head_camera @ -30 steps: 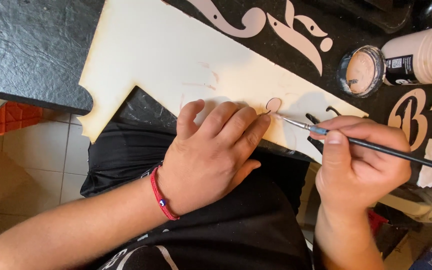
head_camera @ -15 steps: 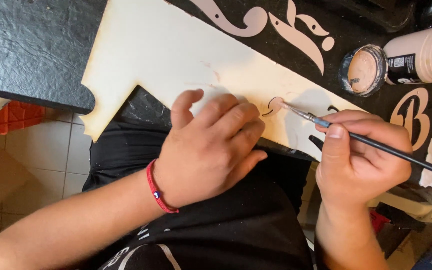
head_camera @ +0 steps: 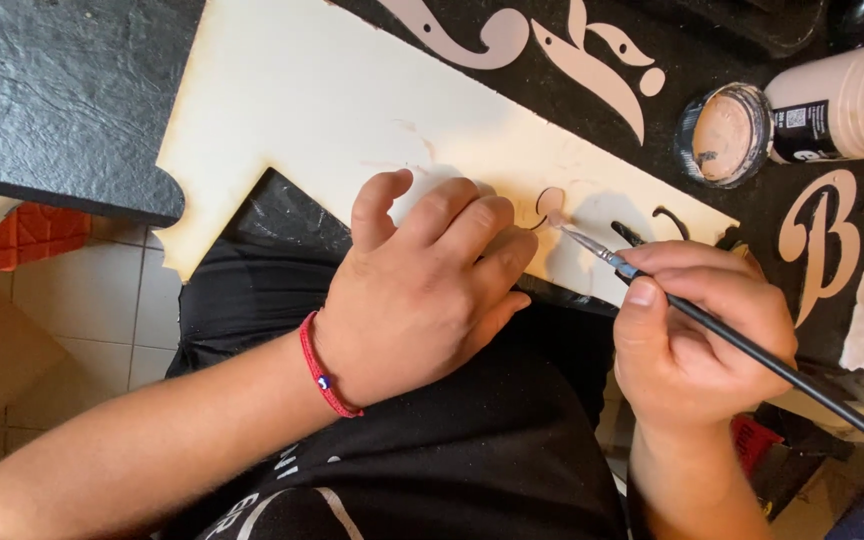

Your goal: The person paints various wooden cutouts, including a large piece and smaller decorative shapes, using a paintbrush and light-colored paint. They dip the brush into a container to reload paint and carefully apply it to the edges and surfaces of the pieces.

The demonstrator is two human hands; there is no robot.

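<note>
A pale wooden board [head_camera: 332, 110] with cut-out shapes lies across my lap and a black table. My left hand [head_camera: 422, 285], with a red cord bracelet at the wrist, presses flat on the board's near edge. My right hand [head_camera: 697, 335] grips a thin black paintbrush [head_camera: 752, 350]. The brush tip touches a small round cut-out piece [head_camera: 550, 205] in the board, just right of my left fingertips.
An open pot of beige paint [head_camera: 857, 100] lies on its side at the upper right, its lid [head_camera: 722, 135] beside it. Cream ornamental cut-outs [head_camera: 592, 60] and a letter shape [head_camera: 827, 245] rest on the black surface. A dark slab [head_camera: 52, 90] and tiled floor are at left.
My left hand has shifted slightly left along the board's edge. The brush tip has stayed on the small round cut-out, with only small strokes.
</note>
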